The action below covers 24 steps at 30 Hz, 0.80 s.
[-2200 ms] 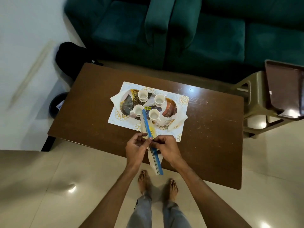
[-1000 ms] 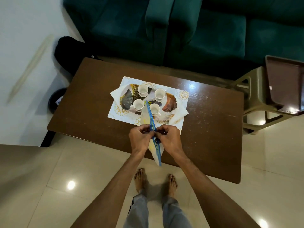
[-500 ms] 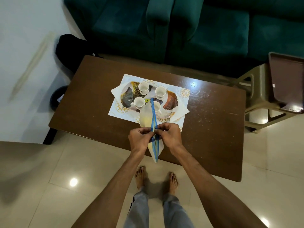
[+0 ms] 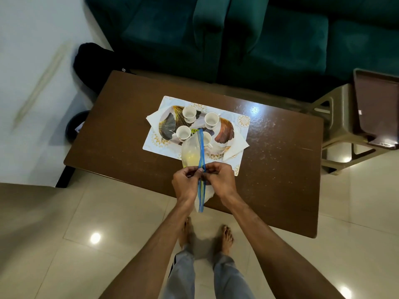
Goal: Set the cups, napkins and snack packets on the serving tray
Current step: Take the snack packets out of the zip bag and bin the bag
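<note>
I hold a clear zip bag (image 4: 191, 153) with a blue seal strip and yellowish contents above the table's near edge. My left hand (image 4: 185, 184) and my right hand (image 4: 220, 180) both pinch its seal, one on each side. Beyond it lies the serving tray (image 4: 224, 132), patterned with fan leaves, on a white placemat (image 4: 241, 121). Several white cups (image 4: 189, 113) stand on the tray; the bag partly hides the nearest one. White napkins (image 4: 237, 145) stick out from under the tray's left and right ends.
The brown wooden table (image 4: 280, 169) stands in front of a green sofa (image 4: 259, 39). A plastic stool (image 4: 336, 126) with a brown tray on it is at the right. A black bag (image 4: 92, 61) lies on the floor at the left.
The bag has turned so its bulging side faces left, and it now sits slightly higher over the tray. Both hands have stayed pinched on the seal.
</note>
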{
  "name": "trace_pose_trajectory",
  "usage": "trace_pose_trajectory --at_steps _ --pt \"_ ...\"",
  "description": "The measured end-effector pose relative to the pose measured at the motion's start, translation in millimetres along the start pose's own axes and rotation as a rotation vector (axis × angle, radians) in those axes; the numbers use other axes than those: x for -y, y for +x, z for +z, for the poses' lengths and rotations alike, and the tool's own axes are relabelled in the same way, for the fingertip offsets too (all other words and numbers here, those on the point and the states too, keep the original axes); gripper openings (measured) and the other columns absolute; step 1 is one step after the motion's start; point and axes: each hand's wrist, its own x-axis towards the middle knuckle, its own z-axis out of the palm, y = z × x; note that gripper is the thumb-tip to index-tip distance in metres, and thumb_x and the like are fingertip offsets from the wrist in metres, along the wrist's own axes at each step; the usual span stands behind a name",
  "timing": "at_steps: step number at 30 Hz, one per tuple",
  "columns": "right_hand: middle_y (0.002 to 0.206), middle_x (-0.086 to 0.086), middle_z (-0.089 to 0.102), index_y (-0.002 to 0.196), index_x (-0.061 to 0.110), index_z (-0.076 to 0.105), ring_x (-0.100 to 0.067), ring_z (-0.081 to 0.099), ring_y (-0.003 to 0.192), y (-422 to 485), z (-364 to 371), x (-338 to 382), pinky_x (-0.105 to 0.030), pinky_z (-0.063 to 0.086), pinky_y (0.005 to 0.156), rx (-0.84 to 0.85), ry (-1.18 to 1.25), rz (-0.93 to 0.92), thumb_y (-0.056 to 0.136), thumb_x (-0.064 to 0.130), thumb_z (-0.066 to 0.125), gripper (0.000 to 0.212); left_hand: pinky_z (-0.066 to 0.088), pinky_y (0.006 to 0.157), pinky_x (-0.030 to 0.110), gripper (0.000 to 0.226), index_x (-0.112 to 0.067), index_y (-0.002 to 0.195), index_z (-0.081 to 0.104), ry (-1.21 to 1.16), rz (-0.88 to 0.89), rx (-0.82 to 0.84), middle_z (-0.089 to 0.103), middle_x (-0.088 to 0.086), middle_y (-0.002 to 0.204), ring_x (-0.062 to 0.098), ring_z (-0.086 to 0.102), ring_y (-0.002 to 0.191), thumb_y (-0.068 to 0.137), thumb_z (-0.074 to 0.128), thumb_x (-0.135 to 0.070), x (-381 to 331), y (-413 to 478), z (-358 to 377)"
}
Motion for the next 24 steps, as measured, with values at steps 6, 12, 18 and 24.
trace_pose_trajectory --at_steps 6,12,18,24 --pt "0.081 -0.013 0.073 0.089 0.004 0.074 -0.024 0.072 0.067 4 4 1 -0.039 0.064 0.066 -0.03 0.004 0.043 0.085 -0.007 0.07 0.012 0.06 0.072 0.032 0.008 -0.017 0.085 0.071 0.039 0.022 -0.029 0.074 0.007 0.086 0.02 0.072 0.079 0.09 0.072 -0.011 6 6 3" --pt "0.076 -0.013 0.071 0.081 0.007 0.073 -0.023 0.068 0.064 9 3 0 -0.042 0.063 0.066 -0.04 0.084 0.108 0.083 -0.012 0.068 0.02 0.061 0.082 0.041 0.008 -0.012 0.084 0.074 -0.202 -0.163 0.049 0.075 0.01 0.085 0.023 0.071 0.079 0.089 0.072 -0.007 15 13 5" --pt "0.081 -0.01 0.075 0.077 0.016 0.074 -0.028 0.074 0.075 12 10 -8 -0.044 0.064 0.069 -0.105 0.037 0.099 0.08 -0.01 0.071 0.027 0.058 0.069 0.033 0.006 -0.005 0.087 0.072 -0.371 -0.311 0.069 0.072 0.014 0.086 0.023 0.067 0.075 0.09 0.069 0.0 16 15 7" --pt "0.08 -0.007 0.075 0.079 0.012 0.077 -0.021 0.074 0.071 10 16 -8 -0.043 0.064 0.07 -0.205 -0.015 0.084 0.077 -0.01 0.073 0.022 0.057 0.07 0.032 0.01 -0.003 0.083 0.07 -0.474 -0.383 0.043 0.07 0.013 0.084 0.021 0.065 0.074 0.089 0.067 0.004 19 15 13"
